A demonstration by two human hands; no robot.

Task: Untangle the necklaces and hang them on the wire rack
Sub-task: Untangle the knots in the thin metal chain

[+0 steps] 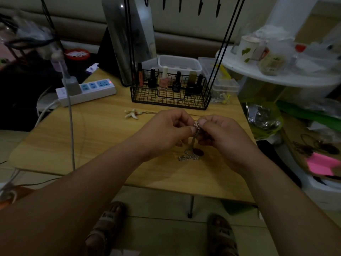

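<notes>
While both hands work above the desk (77,137), the left hand (166,130) and right hand (219,133) pinch a silver chain necklace (197,127) between them; its loose end pools on the desk below, near a starfish necklace (131,114) and the wire rack (170,93).

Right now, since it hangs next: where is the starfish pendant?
In the head view, the starfish pendant lies on the wooden table, left of the left hand, in front of the black wire basket.

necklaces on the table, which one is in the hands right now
The silver chain necklace, pinched by the left hand and right hand; the starfish necklace lies untouched on the table.
</notes>
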